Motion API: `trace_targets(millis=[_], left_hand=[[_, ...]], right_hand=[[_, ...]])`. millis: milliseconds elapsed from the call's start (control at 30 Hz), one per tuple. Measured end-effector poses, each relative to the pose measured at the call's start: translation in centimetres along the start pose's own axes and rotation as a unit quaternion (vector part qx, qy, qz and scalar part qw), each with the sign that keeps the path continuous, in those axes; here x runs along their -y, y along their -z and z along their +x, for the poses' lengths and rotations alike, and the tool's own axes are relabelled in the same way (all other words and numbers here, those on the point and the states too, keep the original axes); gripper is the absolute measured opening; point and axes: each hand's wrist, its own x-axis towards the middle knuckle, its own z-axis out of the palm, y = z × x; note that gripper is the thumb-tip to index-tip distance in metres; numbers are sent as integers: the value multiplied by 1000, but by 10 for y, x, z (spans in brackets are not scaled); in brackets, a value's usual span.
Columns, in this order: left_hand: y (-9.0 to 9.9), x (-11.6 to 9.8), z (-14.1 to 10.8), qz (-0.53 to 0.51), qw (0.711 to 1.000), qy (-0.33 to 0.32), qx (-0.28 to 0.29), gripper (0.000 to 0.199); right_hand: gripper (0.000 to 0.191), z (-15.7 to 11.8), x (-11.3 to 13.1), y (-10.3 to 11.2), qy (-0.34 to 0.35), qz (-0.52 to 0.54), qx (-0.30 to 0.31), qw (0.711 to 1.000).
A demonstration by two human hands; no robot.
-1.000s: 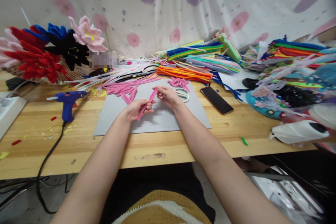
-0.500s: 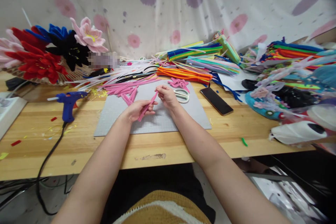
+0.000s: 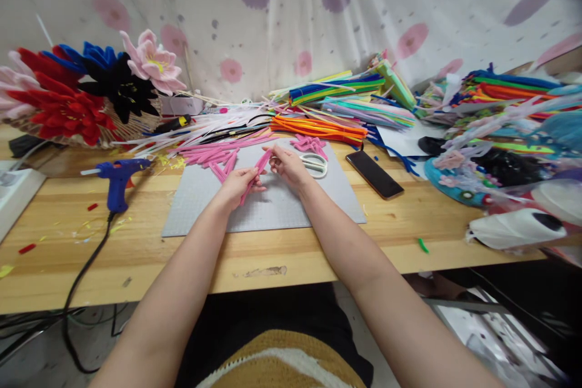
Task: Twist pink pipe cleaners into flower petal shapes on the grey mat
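Observation:
Above the grey mat, my left hand grips a few pink pipe cleaners, which slant up and to the right. My right hand pinches at their upper part, its fingers curled close to them. White-handled scissors lie just right of my right hand. Folded pink pieces rest at the back of the mat. More pink pipe cleaners lie at the mat's back left.
A blue glue gun with a black cord stands at the left. Right of the mat lies a phone. Orange pipe cleaners and other bundles line the back. Fuzzy flowers stand at the back left.
The pink strands now look more spread at their upper end. My left hand has shifted slightly up, and my right hand's fingers have moved a little along the strands.

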Motion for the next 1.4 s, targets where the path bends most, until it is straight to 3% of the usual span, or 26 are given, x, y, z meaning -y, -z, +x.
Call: trace_targets(millis=[133,300,467,667,833,1000,1067,1200,1400], left_hand=[[-3,8,4,72,995,-47,-43,20],[-1,10,2,71,997,-2,4,16],[2,10,2,39,996,51,63,13],[-4,3,-1,29,1000,8,-2,14],[-6,3,-2,19,1000,23,-1,13],[-3,5,1,-21,998,22,-48,11],[-2,6,3,-33,998,26,-50,10],[0,7,4,-44,998,33,-44,11],[-1,2,0,-57,997,51,12,18]], right_hand=[[41,1,-2,4,7,-89,6,996],[26,0,1,2,56,-175,-42,982],[31,-1,3,2,39,-156,-33,986],[34,-6,2,-1,-32,-143,62,987],[29,-8,3,-11,-2,-176,25,984],[23,-5,1,-15,69,-251,-37,965],[26,-5,0,-14,57,-235,-14,970],[32,-7,-2,-8,-21,-163,94,982],[29,-6,1,-5,-9,-177,57,983]])
